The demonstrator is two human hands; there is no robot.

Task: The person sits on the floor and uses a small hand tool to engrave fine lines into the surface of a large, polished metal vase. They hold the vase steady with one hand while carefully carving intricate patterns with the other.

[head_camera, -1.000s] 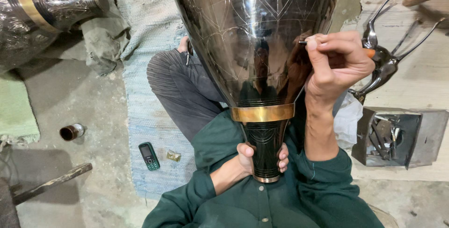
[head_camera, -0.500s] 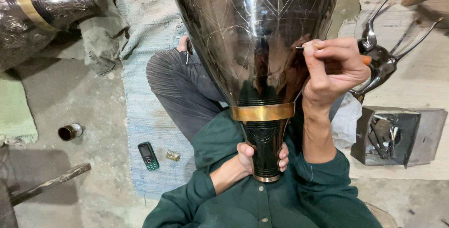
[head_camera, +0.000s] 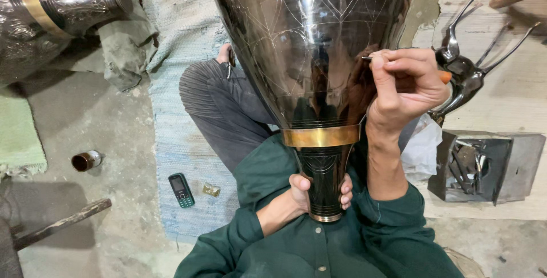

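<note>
Holding the big dark metal vase [head_camera: 310, 56] over your lap, you have your left hand [head_camera: 319, 189] wrapped tight around its thin neck, just under the gold band [head_camera: 321, 137]. That grip is closed on the neck, and it sits in the same place as a second ago. The vase points its wide end away from you and its small end toward your green shirt [head_camera: 353, 244].

Your right hand [head_camera: 405, 87] is pinched shut on a thin scratching tool [head_camera: 369, 58], and the tip touches the shiny side of the vase. Since a second ago this hand has dropped a little lower on the vase and turned a bit, so the tool tip sits at a new spot among the fine scratched lines.

Down on the floor, a small phone [head_camera: 181, 189] lies on the blue mat [head_camera: 171, 113], with a tiny gold bit [head_camera: 211, 189] just beside it. A little round cup [head_camera: 85, 160] lies on its side, well apart, on the bare floor. Neither has moved. Another dark vase [head_camera: 51, 10] lies at the top left.
</note>
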